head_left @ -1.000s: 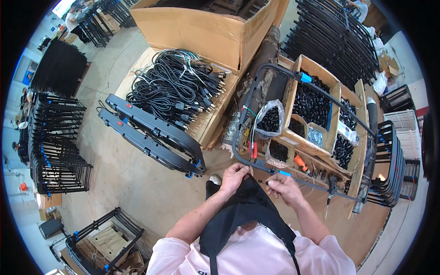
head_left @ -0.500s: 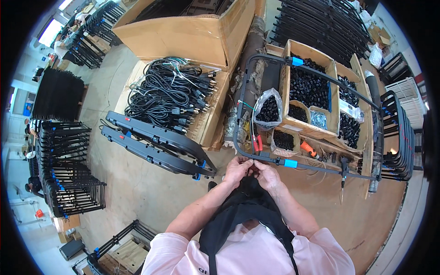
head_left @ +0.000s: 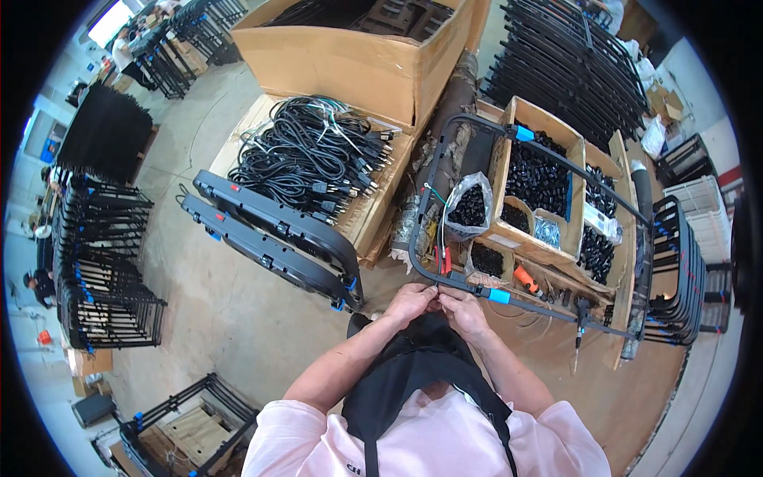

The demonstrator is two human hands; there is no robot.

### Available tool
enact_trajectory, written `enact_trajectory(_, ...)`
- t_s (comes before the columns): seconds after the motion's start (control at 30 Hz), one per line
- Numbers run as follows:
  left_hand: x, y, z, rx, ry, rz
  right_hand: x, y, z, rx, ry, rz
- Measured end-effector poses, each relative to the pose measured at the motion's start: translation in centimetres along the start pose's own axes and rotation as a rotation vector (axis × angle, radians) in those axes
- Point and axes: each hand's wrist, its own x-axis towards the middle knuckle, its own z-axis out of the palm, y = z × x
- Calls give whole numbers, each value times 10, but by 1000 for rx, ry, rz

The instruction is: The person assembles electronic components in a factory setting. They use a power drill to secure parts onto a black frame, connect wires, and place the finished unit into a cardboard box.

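My left hand point(head_left: 412, 303) and my right hand point(head_left: 463, 311) meet at the near edge of a black tubular frame point(head_left: 429, 176), close to its lower left corner. Fingertips of both are pinched together, and whatever lies between them is too small or hidden to name. The frame carries blue sleeves point(head_left: 498, 296) and rests across a workbench. Just beyond my hands, a red-handled tool point(head_left: 445, 261) lies inside the frame corner. A thin green and white wire point(head_left: 434, 191) runs along the frame's left side.
Beyond the frame stand a wooden bin point(head_left: 499, 199) of black parts, a plastic bag point(head_left: 469, 215) of small parts, an orange-handled tool point(head_left: 524, 277) and a power driver point(head_left: 582, 314). To the left are black power cords point(head_left: 302, 155), two long black panels point(head_left: 270, 238) and a cardboard box point(head_left: 334, 63).
The whole view has shifted a little, so the bench and frame sit slightly lower and to the right. My hands stay together at the frame's near edge.
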Motion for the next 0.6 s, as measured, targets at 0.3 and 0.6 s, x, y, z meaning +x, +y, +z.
enact_trajectory(0.3,-35,-20,4,391,292,434,-15,-116,16,-1128,-198,-737)
enact_trajectory(0.6,-32,-35,-7,378,292,602,13,-139,39,-1706,-504,-970)
